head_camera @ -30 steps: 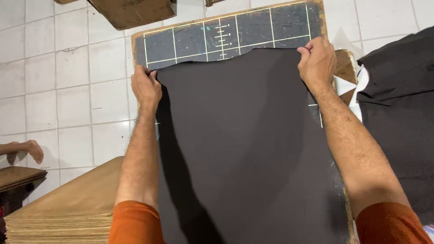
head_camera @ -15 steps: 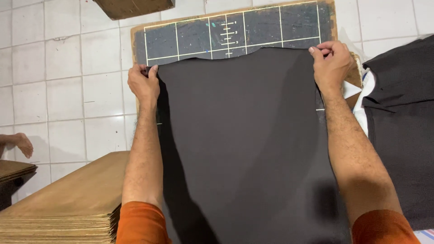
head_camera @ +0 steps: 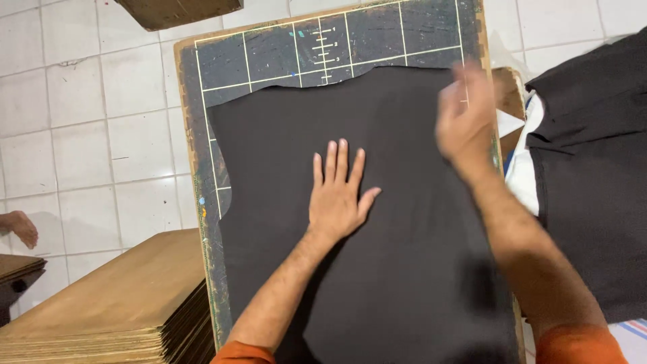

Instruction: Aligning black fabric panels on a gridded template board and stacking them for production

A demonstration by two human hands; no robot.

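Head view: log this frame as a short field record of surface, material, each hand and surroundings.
Surface: dark gridded board with pale ruled lines
Material: black fabric sheet lying flat over the board
Left hand: open, palm flat on the fabric
Right hand: open, motion-blurred, near the fabric's upper right edge
Left of board: stack of thin brown boards
Right of board: more black fabric
Floor: white tiles

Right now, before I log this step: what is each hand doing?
Left hand: open, fingers spread, flat on the black fabric, holding nothing.
Right hand: blurred above the fabric; looks open, nothing seen in it.
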